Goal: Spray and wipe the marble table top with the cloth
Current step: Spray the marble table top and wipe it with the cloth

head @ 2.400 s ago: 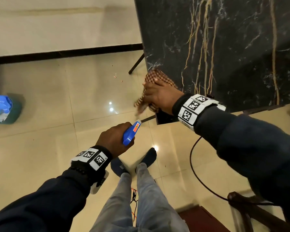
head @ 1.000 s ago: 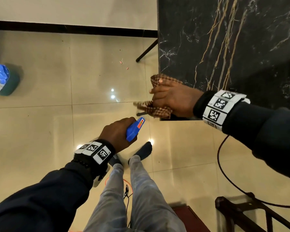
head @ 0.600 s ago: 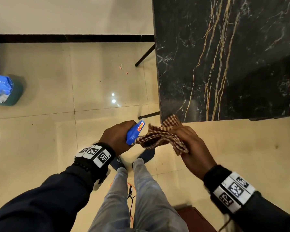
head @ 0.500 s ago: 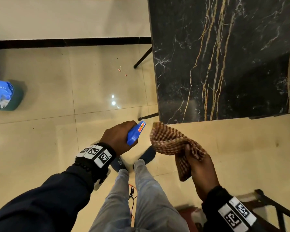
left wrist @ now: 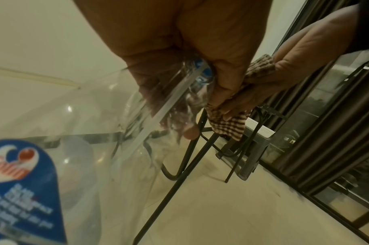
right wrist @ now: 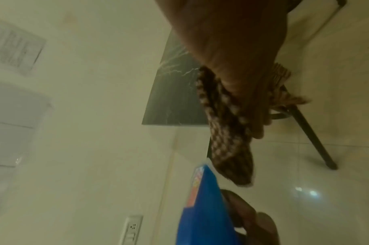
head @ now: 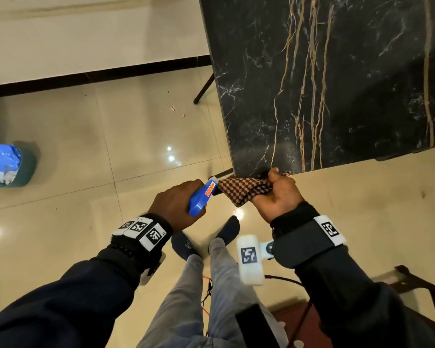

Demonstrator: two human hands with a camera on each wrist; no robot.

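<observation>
The black marble table top [head: 337,79] with gold veins fills the upper right of the head view. My right hand [head: 276,194] grips the brown checked cloth [head: 244,190] palm up, just below the table's near left corner. My left hand [head: 176,207] holds the spray bottle by its blue head [head: 201,199], whose nozzle points at the cloth and almost touches it. In the left wrist view the clear bottle body [left wrist: 78,149] with a blue label hangs below my fingers, and the cloth [left wrist: 229,122] shows beyond them. The right wrist view shows the cloth [right wrist: 227,132] and the blue sprayer [right wrist: 204,207].
Glossy beige floor tiles [head: 86,146] surround the table. A green bin with a blue bag [head: 5,167] stands at far left. Black table legs [head: 204,89] reach the floor. My feet [head: 206,239] are below the hands. A dark chair frame [head: 422,290] sits at lower right.
My right hand took the cloth off the table's corner, swung it down and turned palm up. It now holds the cloth in front of the sprayer nozzle. The left hand stayed in place.
</observation>
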